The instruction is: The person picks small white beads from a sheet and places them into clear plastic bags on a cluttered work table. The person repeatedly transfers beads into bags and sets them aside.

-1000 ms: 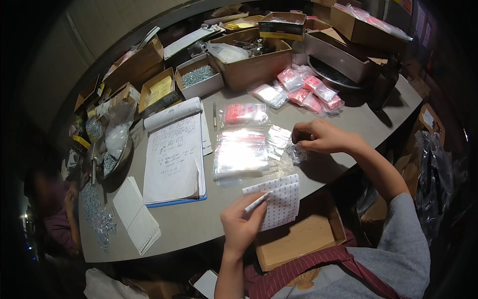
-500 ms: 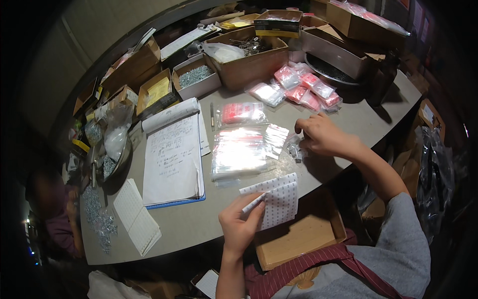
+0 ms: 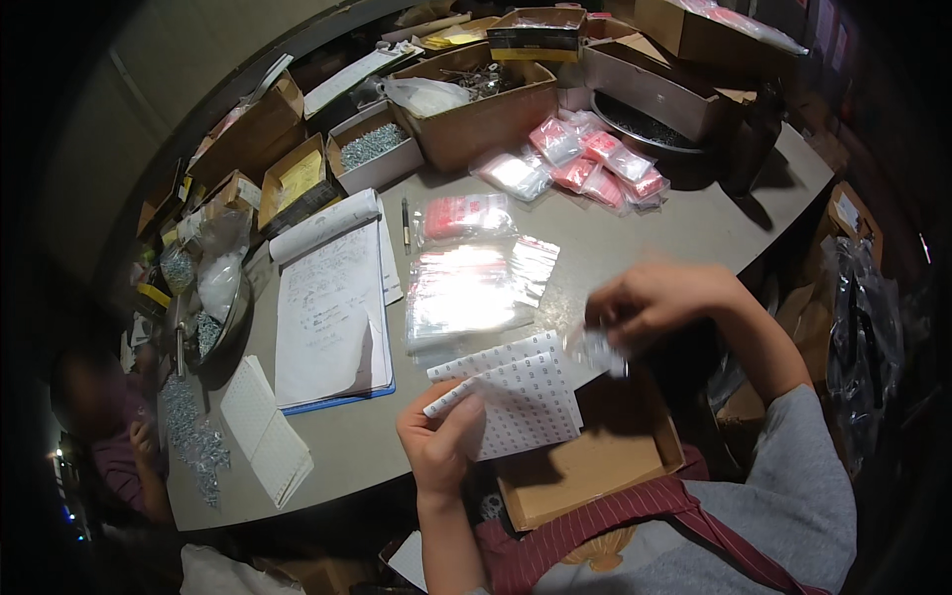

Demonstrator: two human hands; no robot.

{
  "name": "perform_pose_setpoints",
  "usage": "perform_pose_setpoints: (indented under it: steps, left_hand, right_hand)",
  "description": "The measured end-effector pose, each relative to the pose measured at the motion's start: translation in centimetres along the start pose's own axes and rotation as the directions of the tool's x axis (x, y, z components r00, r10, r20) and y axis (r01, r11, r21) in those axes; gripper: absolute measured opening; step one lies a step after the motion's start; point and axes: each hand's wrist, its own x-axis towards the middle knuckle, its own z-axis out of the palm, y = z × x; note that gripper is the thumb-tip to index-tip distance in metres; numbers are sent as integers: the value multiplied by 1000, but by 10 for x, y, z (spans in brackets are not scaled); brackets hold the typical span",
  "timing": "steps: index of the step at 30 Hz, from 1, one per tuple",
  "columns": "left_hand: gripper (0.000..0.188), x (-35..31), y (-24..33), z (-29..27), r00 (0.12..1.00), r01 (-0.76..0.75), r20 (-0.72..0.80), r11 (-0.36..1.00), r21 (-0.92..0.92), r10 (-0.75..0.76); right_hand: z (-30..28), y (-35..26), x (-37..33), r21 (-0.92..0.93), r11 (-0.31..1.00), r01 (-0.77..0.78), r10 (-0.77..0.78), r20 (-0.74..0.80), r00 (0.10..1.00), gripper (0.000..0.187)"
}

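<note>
My left hand [image 3: 441, 436] pinches a folded sheet of small printed labels [image 3: 521, 402], held over the table's near edge. Just right of the sheet, my right hand [image 3: 650, 302] is smeared by motion, its fingers closed on a small clear plastic bag [image 3: 600, 355] with something silvery in it. Below both hands is an open cardboard box [image 3: 595, 476]. Beyond the sheet lie a stack of clear zip bags [image 3: 461, 293], a few smaller zip bags [image 3: 535, 268] fanned beside it, and a pack of red-topped bags [image 3: 461, 216].
A clipboard with written paper [image 3: 332, 317] lies left of the bags, a pen [image 3: 406, 223] beside it. Packs of red-and-clear bags [image 3: 595, 164] are heaped farther back. Boxes of hardware [image 3: 372, 149] line the far edge. Another person's hand [image 3: 144, 441] is at the left.
My right hand has drawn nearer, lifting the small bag off the table toward the near edge. My left hand and the label sheet have shifted left.
</note>
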Motion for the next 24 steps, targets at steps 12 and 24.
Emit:
perform_pose_setpoints:
  steps: [12, 24]
  left_hand:
    - [21, -2, -5, 6, 980, -173, 165, 902, 396, 116]
    - [20, -2, -3, 10, 972, -215, 177, 877, 429, 152]
  right_hand:
    - [25, -40, 19, -174, 949, 263, -308, -336, 890, 34]
    - [42, -36, 25, -270, 918, 290, -381, -400, 834, 18]
